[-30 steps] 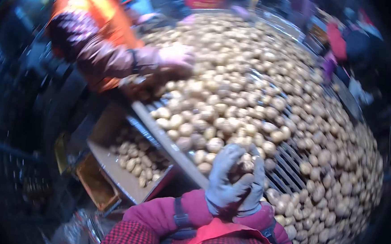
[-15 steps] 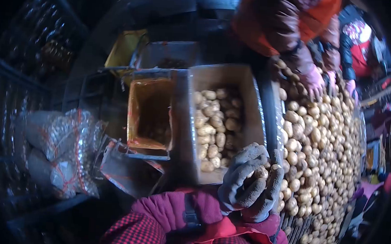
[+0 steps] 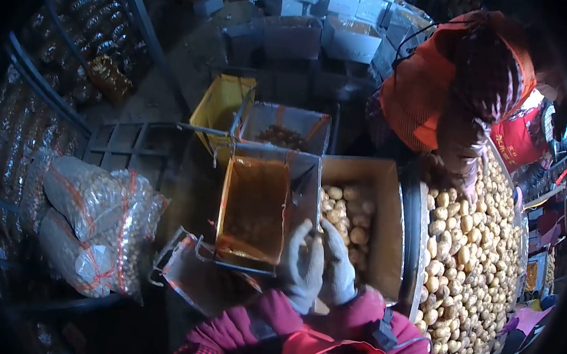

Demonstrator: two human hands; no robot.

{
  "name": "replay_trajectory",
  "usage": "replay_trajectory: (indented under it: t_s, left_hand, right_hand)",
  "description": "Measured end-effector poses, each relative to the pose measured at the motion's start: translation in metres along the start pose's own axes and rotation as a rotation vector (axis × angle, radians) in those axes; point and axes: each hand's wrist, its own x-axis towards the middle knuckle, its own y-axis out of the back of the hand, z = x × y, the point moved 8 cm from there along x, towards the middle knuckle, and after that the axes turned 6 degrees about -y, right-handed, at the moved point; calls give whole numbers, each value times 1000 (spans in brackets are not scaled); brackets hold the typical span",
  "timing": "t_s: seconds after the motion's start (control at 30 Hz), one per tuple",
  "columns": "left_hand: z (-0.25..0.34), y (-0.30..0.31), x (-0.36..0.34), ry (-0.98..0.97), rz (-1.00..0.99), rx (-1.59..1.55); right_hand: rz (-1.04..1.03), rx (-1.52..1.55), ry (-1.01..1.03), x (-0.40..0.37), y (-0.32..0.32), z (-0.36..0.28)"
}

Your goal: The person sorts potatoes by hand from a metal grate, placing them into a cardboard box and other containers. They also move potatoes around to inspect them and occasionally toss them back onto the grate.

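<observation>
My left hand (image 3: 302, 272), in a grey dirt-stained glove, is cupped beside the near right corner of the orange-lined bin (image 3: 226, 206). My right hand (image 3: 339, 268), gloved alike, is close against it, over the left side of a cardboard box (image 3: 385, 229). The two hands curve around potatoes (image 3: 308, 241), which are mostly hidden behind the fingers. Inside the box lies a heap of larger potatoes (image 3: 359, 236). The orange-lined bin's bottom is dim, with small potatoes faintly showing.
At right, a sorting table carries many potatoes (image 3: 451, 252); a co-worker in an orange vest (image 3: 419, 88) reaches onto it. Beyond the bin stand a yellow bin (image 3: 220, 105) and a grey bin (image 3: 280, 121) with small potatoes. Filled clear sacks (image 3: 92, 230) lie at left.
Both hands have moved left together, from between the box and the table to the box's left side near the orange-lined bin. The view has shifted; the co-worker bends lower over the table.
</observation>
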Motion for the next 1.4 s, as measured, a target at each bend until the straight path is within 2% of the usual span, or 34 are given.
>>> replay_trajectory:
  t_s: [0.07, 0.1, 0.13, 0.17, 0.2, 0.27, 0.3, 0.33, 0.4, 0.43, 0.5, 0.53, 0.57, 0.6, 0.7, 0.73, 0.77, 0.8, 0.87, 0.9, 0.93, 1.0, 1.13, 1.17, 1.2, 1.23, 1.3, 1.33, 1.4]
  left_hand:
    - [-12, -17, 61, 26, -24, -61]
    - [11, -24, 101, 104, -44, -325]
    - [2, -28, 130, 142, -39, -333]
    - [-10, -35, 161, 295, -100, -324]
    - [-13, -29, 176, 345, -102, -183]
    - [-51, -9, 181, 249, -54, -81]
    - [-67, 1, 178, 197, -47, -27]
    - [-73, 7, 165, 139, -89, 34]
    - [-98, 7, 123, 325, -48, -41]
    - [-87, 0, 107, 278, -60, -33]
    - [-58, -36, 75, 230, -132, -166]
    - [-46, -56, 59, 242, -179, -290]
    - [-32, -72, 47, 25, -295, -144]
    - [5, -92, 34, -100, -456, -20]
    - [47, -146, -18, -316, -708, 45]
    - [56, -160, -36, -451, -766, -14]
    - [60, -175, -53, -493, -834, 2]
    - [68, -188, -67, -536, -900, 21]
    - [83, -211, -100, -675, -995, 70]
    - [90, -221, -117, -729, -1046, 76]
    - [96, -230, -133, -782, -1090, 83]
    - [112, -252, -163, -809, -1280, 128]
    - [131, -289, -203, -873, -1367, 90]
    - [134, -303, -209, -854, -1385, 79]
    - [135, -317, -215, -831, -1401, 68]
    - [138, -331, -221, -919, -1354, 100]
    - [136, -363, -236, -932, -1428, 191]
    - [135, -376, -244, -976, -1443, 263]
    - [144, -390, -258, -1053, -1482, 391]
  right_hand:
    - [-38, 158, 21, 58, 4, -13]
    - [-49, 225, 24, 88, 9, -21]
    - [-23, 225, 26, 128, 11, 13]
    - [1, 225, 26, 165, 13, 47]
    - [36, 412, -144, 161, 20, 41]
    - [212, 848, -453, 144, 34, 24]
    - [173, 617, -265, 131, 48, 29]
    - [196, 749, -353, 108, 53, 38]
    - [205, 934, -461, 63, 62, 61]
    - [238, 593, -250, 43, 73, 79]
    - [318, 456, -337, 1, 87, 75]
    - [365, 707, -586, -22, 83, 59]
    - [388, 750, -615, -38, 84, 66]
    - [396, 797, -638, -54, 84, 76]
    - [496, 732, -483, -101, 108, 87]
    - [534, 723, -439, -116, 121, 80]
    - [583, 801, -459, -139, 132, 74]
    - [633, 698, -436, -159, 140, 93]
    - [721, 533, -442, -206, 167, 82]
    - [758, 765, -494, -226, 173, 71]
    - [762, 864, -476, -248, 173, 78]
    - [815, 787, -466, -287, 179, 67]
    - [997, 838, -538, -365, 190, 68]
    - [1116, 757, -548, -384, 200, 71]
    - [1132, 581, -432, -401, 206, 85]
    - [1168, 728, -440, -410, 207, 87]
    - [1178, 961, -435, -423, 202, 100]
    - [1170, 859, -512, -426, 202, 106]
    - [1014, 361, -674, -419, 205, 115]
